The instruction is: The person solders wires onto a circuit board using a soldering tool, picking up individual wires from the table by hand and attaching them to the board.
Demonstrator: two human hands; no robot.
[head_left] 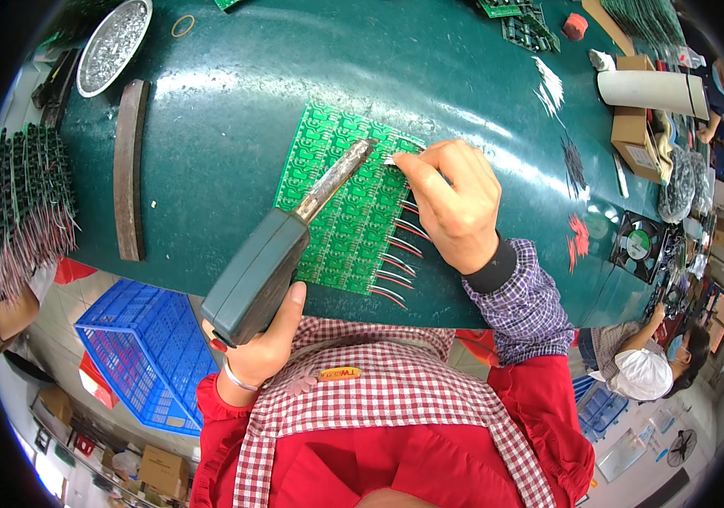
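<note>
Near the table's (209, 161) front edge | I see the green circuit-board panel (341, 241) | left hand (264, 349): fingers wrapped around soldering gun (253, 269), tip over panel | right hand (461, 199): thumb and forefinger pinched, contents unclear, at panel's upper right | open room between panel and long bar (130, 173).

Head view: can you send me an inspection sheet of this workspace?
Surface: dark green table, glossy with bright reflections.
Job's things: green circuit-board panel, attached wires along its right edge; soldering gun, tip over the panel.
Clutter: metal bar, metal dish, black fan.
Hands: left hand grips the soldering gun; right hand pinches a small pale piece, unclear what.
Cables: loose white wires, black wires, red wires; gun cord: nothing seen.
Surroundings: blue crate, lower left; co-worker, lower right.
</note>
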